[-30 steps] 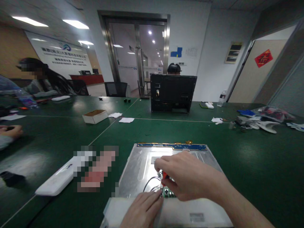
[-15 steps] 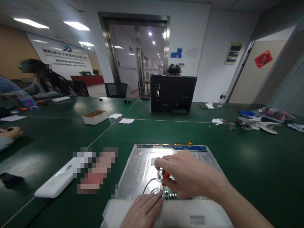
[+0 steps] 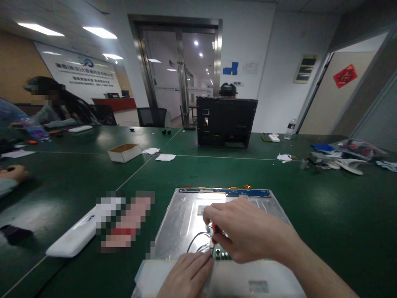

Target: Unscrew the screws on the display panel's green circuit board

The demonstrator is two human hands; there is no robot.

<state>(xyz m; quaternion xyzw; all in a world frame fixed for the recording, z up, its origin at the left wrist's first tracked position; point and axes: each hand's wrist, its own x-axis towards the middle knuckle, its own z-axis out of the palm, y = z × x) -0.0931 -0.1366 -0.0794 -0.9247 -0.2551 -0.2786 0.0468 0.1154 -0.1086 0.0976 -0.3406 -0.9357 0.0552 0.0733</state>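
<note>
My right hand [image 3: 245, 229] is closed round the red and black handle of a screwdriver [image 3: 216, 230], held upright with its shaft pointing down. Its tip meets the edge of a small green circuit board [image 3: 223, 254], partly hidden by my hands. My left hand [image 3: 189, 275] lies flat with fingers stretched out, fingertips beside the screwdriver's tip. Under both hands is a silver metal display panel [image 3: 173, 231] with a blue circuit strip [image 3: 226, 192] along its far edge. Thin dark wires [image 3: 194, 241] curve near the green board. A whitish cover [image 3: 229, 281] spans the panel's near side.
A white elongated device [image 3: 72, 240] lies on the green table [image 3: 335, 231] to my left, near a dark object [image 3: 15, 234]. Further off are an open box [image 3: 124, 153], a black monitor back [image 3: 227, 122] and assorted parts [image 3: 328, 160]. Another person's hand [image 3: 14, 174] rests at far left.
Both hands stay in nearly the same place. The screwdriver's handle shows slightly turned between the fingers of my right hand.
</note>
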